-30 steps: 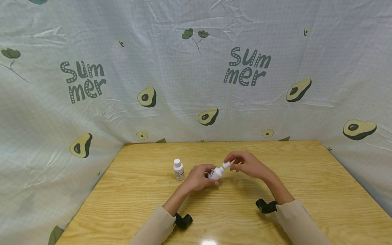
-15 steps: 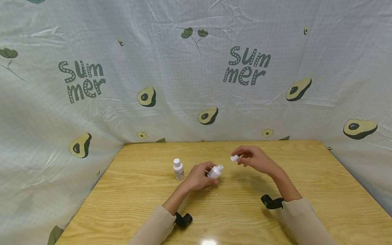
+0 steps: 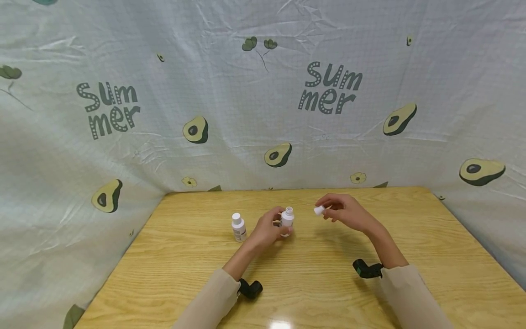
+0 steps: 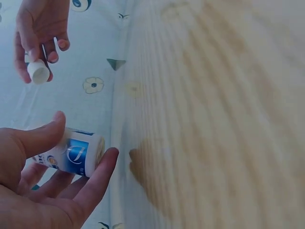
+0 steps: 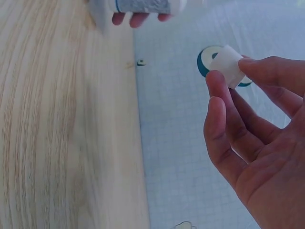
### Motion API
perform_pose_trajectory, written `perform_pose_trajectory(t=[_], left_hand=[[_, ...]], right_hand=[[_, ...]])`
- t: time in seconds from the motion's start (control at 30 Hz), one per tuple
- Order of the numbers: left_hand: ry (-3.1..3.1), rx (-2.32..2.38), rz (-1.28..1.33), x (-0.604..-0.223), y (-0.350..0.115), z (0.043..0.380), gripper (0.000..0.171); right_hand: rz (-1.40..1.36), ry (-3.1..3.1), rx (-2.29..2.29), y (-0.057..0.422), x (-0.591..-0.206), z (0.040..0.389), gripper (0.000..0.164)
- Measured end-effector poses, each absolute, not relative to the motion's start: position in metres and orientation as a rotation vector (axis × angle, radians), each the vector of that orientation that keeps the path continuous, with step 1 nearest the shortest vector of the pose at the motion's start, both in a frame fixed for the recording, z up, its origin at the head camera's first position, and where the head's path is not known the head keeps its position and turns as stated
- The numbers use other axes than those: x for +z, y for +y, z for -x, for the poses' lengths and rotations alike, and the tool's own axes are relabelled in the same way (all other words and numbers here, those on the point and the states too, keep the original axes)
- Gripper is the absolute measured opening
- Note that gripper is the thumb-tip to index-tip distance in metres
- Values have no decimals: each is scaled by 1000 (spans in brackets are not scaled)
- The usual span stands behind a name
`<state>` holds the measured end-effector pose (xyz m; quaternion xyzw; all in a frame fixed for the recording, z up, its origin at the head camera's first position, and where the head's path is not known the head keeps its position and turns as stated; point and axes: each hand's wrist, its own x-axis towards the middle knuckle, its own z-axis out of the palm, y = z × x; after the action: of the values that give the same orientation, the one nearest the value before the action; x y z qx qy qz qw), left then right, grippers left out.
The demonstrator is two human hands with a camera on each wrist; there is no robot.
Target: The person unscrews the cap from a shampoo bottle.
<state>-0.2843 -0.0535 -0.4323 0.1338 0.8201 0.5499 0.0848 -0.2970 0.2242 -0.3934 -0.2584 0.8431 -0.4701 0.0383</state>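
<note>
My left hand (image 3: pixel 266 230) grips a small white bottle (image 3: pixel 287 219) in the head view; its uncapped mouth points up. In the left wrist view a blue label shows on the bottle (image 4: pixel 78 153), with the thumb on one side and fingers on the other. To the right, apart from the bottle, my right hand (image 3: pixel 346 213) pinches a white cap (image 3: pixel 318 210) between thumb and fingertips. The right wrist view shows the cap (image 5: pixel 227 66) close up. A second white bottle (image 3: pixel 239 228), its cap on, stands upright on the table left of my left hand.
The wooden table (image 3: pixel 172 269) reaches back to a pale printed cloth (image 3: pixel 230 91), which also hangs at both sides. A black wrist-camera mount (image 3: pixel 250 289) sits at the left cuff, another black mount (image 3: pixel 367 269) at the right.
The cap has come off the held bottle and moved right with my right hand. My left hand has turned the bottle from tilted to nearly upright. The other bottle stays put.
</note>
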Motion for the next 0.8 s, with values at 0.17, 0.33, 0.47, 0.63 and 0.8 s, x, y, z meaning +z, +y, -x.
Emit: perform_pose_trajectory(t=[0.17,0.33,0.47,0.63,0.8], left_hand=[[2471,1679,-357,-431,-47,296,42],[2493,1699,-323,-430,-40,304,46],[2521,1718,-288,-431,-36,308,47],[2527,1753,-222,-434,-30,315,53],[2516,1801,-181,-434,-22,325,57]], right_hand=[[782,2596,-1432,225,-394,298,28],[791,2601,-1436,225,-395,297,29],[799,2608,-1445,226,-396,296,28],[794,2607,-1450,227,-396,296,27],[800,2602,-1446,231,-393,295,27]])
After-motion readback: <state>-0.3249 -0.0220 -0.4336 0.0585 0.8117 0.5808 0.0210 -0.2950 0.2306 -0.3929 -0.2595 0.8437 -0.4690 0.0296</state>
